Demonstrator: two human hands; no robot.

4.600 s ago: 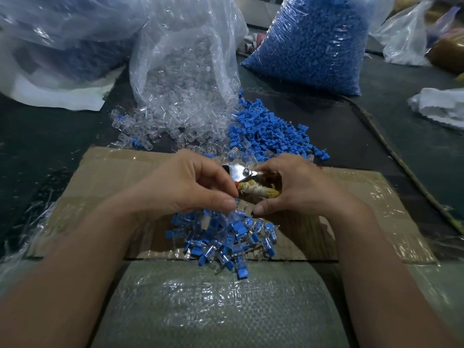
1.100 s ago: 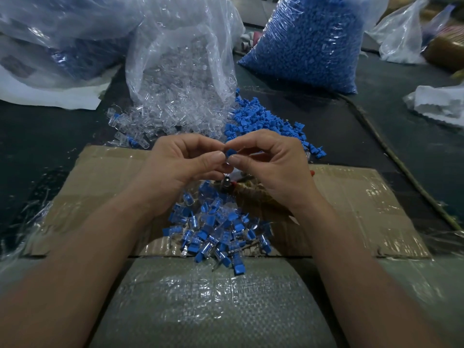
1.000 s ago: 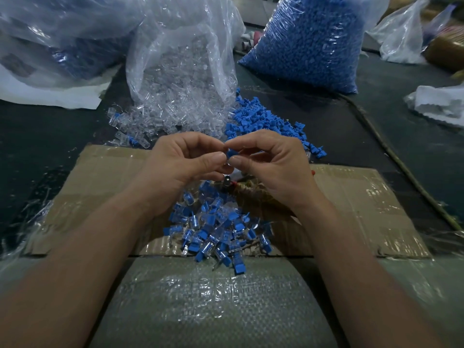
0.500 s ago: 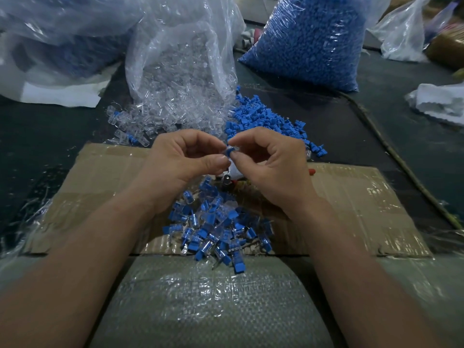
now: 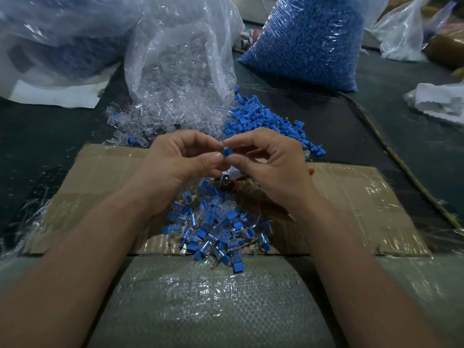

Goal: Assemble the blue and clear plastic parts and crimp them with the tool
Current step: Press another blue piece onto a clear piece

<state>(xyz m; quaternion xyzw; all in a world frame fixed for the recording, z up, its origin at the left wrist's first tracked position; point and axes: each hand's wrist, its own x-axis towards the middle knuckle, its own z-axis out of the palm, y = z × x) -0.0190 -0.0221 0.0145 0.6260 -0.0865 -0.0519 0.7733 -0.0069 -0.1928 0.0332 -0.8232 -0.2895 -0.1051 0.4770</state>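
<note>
- Pinching one blue-and-clear piece [image 5: 228, 152] betw. both thumbs + forefingers: left hand [image 5: 175, 167] at its 9 o'clock, right hand [image 5: 266, 167] at 3 o'clock.
- Both grips tight on it, other fingers curled.
- Tool [image 5: 226, 182] on cardboard [image 5: 351, 197], at 6 o'clock of hands, mostly hidden.
- Assembled pile [image 5: 216, 229] at 6 o'clock of tool.
- Loose blue parts [image 5: 263, 121] at 1 o'clock of hands; clear-parts bag [image 5: 180, 79] at 11.

A taped cardboard sheet [image 5: 351, 197] lies just beyond a woven sack [image 5: 213, 310].

No legible text, labels, brands, numbers or signs
</note>
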